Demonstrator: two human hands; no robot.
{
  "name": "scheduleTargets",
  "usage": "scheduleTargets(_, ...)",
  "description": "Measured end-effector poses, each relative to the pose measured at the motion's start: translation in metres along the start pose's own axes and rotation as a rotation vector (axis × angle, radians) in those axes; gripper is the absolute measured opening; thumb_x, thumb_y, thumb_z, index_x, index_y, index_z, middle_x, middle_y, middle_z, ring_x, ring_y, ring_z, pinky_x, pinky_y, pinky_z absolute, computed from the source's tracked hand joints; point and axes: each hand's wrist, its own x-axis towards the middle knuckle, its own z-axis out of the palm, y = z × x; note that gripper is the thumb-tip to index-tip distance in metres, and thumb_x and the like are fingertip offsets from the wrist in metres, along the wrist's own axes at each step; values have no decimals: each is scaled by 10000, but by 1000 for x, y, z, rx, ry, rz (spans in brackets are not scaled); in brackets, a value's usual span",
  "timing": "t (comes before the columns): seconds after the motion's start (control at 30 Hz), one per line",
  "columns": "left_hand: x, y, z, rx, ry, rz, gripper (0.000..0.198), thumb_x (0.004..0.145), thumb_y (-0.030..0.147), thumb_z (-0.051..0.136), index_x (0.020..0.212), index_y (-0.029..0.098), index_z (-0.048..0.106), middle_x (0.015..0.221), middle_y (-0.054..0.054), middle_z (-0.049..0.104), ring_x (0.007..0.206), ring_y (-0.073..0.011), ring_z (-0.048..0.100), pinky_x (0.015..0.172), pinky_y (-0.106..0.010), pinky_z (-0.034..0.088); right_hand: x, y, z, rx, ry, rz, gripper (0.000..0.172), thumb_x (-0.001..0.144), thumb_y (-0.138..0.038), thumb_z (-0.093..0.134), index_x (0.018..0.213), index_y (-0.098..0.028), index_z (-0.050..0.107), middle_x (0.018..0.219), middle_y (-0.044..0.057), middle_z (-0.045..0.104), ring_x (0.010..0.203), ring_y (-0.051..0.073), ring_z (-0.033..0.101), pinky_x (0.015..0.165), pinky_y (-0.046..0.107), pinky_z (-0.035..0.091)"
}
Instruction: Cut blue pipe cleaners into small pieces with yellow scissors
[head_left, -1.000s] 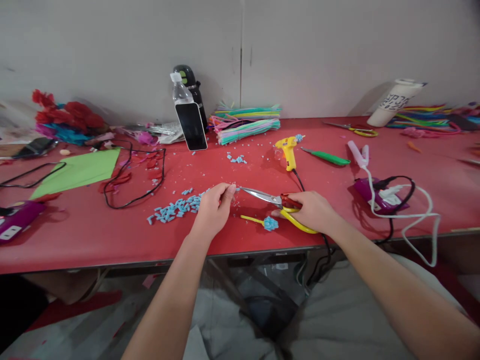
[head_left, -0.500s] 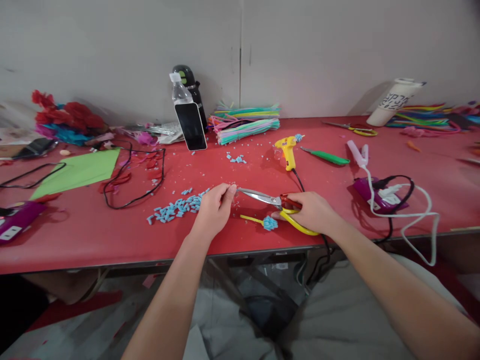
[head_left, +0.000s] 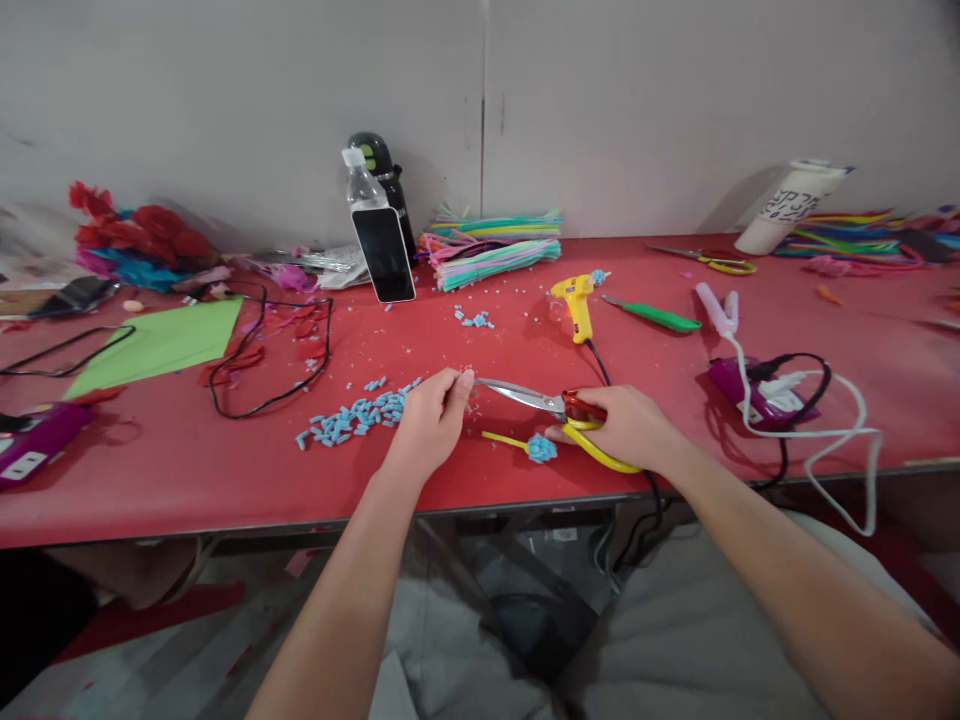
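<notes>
My right hand [head_left: 626, 425] grips a pair of scissors [head_left: 525, 396] by its red and yellow handles, the blades pointing left. At the blade tips, my left hand [head_left: 431, 420] is closed in a pinch between thumb and finger; what it holds is too small or hidden to make out. A heap of short light-blue pieces [head_left: 352, 420] lies on the red table just left of that hand. Below the scissors rests a blue cluster [head_left: 541, 448] on a yellow stem, close to my right fingers.
Behind my hands are a yellow glue gun [head_left: 576, 305], green-handled tweezers [head_left: 652, 315], a phone [head_left: 384, 255] leaning on bottles and bundled pipe cleaners [head_left: 495, 260]. A purple power strip [head_left: 757, 395] with cables sits right. Green paper [head_left: 161, 340] and a black cord [head_left: 328, 340] lie left.
</notes>
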Motion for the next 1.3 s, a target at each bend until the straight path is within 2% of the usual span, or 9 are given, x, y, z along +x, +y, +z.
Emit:
scheduleTargets(0.43, 1, -2, 1, -31, 0, -3, 367, 939, 411, 366, 701, 172, 511, 649, -2, 564, 630, -111, 533, 619, -222, 382, 3, 0, 1, 17, 9, 25, 491, 698, -680, 546, 574, -211, 466, 558, -8, 522, 494, 111, 399, 485, 247, 213)
scheduleTargets(0.7, 1, 1, 1, -25, -3, -8, 391, 944, 411, 353, 674, 170, 500, 602, 13, 519, 568, -95, 482, 595, -221, 369, 1, 2, 2, 21, 12, -5, 498, 680, -687, 562, 573, -211, 457, 523, -27, 472, 470, 98, 363, 476, 247, 208)
scheduleTargets(1.17, 1, 3, 0, -22, -14, -9, 399, 942, 404, 344, 661, 172, 506, 580, 10, 505, 563, -103, 486, 570, -224, 360, 4, 1, 2, 17, -5, 9, 456, 699, -655, 557, 568, -222, 500, 540, -11, 519, 489, 116, 415, 484, 253, 208)
scheduleTargets(1.3, 0, 4, -1, -24, -7, -13, 399, 941, 403, 347, 659, 172, 510, 576, 11, 510, 555, -102, 484, 570, -223, 359, 4, 1, 3, 2, 5, 18, 475, 695, -670, 554, 568, -217, 486, 544, -10, 514, 484, 112, 392, 481, 253, 203)
